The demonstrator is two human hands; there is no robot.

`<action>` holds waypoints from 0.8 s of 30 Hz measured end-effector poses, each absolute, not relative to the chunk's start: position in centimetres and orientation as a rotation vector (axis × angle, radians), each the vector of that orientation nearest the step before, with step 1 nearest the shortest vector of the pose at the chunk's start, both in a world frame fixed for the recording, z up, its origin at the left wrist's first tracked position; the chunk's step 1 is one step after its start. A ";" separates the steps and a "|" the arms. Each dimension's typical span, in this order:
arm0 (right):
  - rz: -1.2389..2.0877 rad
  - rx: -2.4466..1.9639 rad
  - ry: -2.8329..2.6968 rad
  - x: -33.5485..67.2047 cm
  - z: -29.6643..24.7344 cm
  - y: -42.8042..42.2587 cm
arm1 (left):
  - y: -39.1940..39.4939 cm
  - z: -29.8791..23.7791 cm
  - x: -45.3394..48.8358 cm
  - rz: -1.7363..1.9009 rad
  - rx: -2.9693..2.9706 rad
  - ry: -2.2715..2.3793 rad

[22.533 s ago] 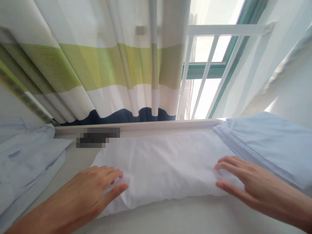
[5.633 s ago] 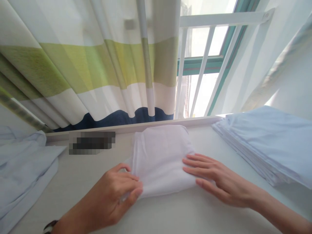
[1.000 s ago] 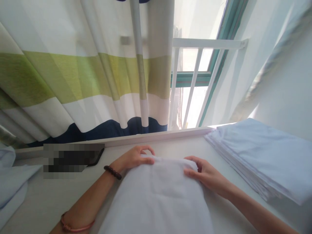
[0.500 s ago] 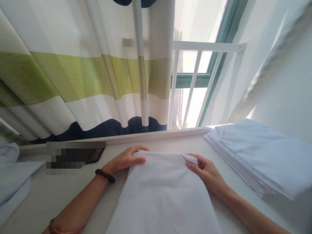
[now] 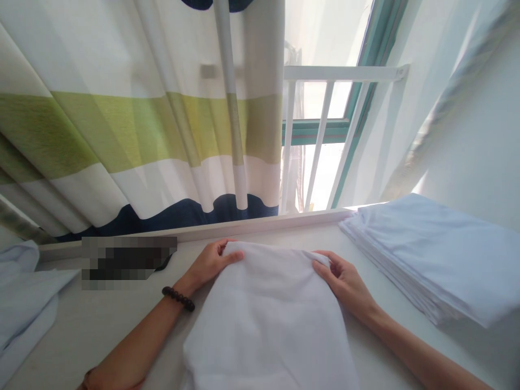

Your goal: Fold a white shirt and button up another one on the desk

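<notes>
Curtain fabric (image 5: 134,130) banded in white, green and navy hangs behind the pale worktop (image 5: 101,319), which has a raised rim (image 5: 260,223) along its far edge. Right of the curtain fabric is a teal-framed window (image 5: 379,43), crossed by a white railing (image 5: 341,73). White cloth (image 5: 272,319) is at the middle of the worktop, its far edge short of the raised rim and its near end running out of view. Apart from it, to the right, lies a folded stack (image 5: 434,244) with many layers showing at the side; a loose fabric pile (image 5: 24,292) sits at the left edge. The left hand (image 5: 211,262) grips the cloth's far left corner, thumb on top and other fingers curled behind; the right hand (image 5: 341,276) pinches the far right corner, thumb in front. A dark item (image 5: 125,265), blurred by pixelation, lies near the raised rim. A dark beaded bracelet (image 5: 179,298) circles the left wrist.
</notes>
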State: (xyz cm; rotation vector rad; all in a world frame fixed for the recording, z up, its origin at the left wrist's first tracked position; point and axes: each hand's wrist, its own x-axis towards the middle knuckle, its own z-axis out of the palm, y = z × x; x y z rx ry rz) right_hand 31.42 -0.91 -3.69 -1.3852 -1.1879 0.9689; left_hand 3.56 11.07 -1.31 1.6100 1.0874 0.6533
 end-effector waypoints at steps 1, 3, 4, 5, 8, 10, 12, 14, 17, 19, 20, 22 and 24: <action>0.988 -1.380 -1.203 31.5 -3.5 -0.9 | 10.8 -1.1 3.6 0.672 1.591 1.083; 1.005 -1.396 -1.242 31.7 -3.2 -0.9 | 10.2 -0.8 3.7 0.703 1.545 1.079; 1.003 -1.415 -1.262 31.8 -3.1 -0.9 | 9.9 -0.7 3.8 0.705 1.521 1.076; 0.996 -1.432 -1.276 31.8 -3.0 -0.9 | 9.7 -0.6 3.8 0.697 1.499 1.072; 1.015 -1.432 -1.309 31.9 -3.2 -0.7 | 9.4 -0.5 3.8 0.634 1.453 1.035; 1.064 -1.398 -1.315 31.9 -3.4 -0.6 | 9.6 -0.4 3.8 0.591 1.442 0.999; 1.110 -1.367 -1.297 31.9 -3.6 -0.6 | 9.9 -0.6 3.8 0.578 1.447 0.972; 1.125 -1.348 -1.258 31.8 -3.7 -0.7 | 10.2 -0.9 4.1 0.611 1.472 0.977; 1.114 -1.353 -1.207 31.6 -3.8 -0.9 | 10.8 -1.4 4.6 0.714 1.556 1.046; 1.102 -1.370 -1.193 31.5 -3.8 -1.0 | 11.1 -1.6 4.8 0.748 1.610 1.094; 1.100 -1.375 -1.191 31.5 -3.8 -1.0 | 11.1 -1.7 4.8 0.752 1.625 1.105; 1.110 -1.369 -1.194 31.6 -3.8 -0.9 | 11.2 -1.6 4.7 0.754 1.624 1.096; 1.120 -1.356 -1.188 31.6 -3.7 -1.0 | 11.1 -1.5 4.5 0.752 1.594 1.082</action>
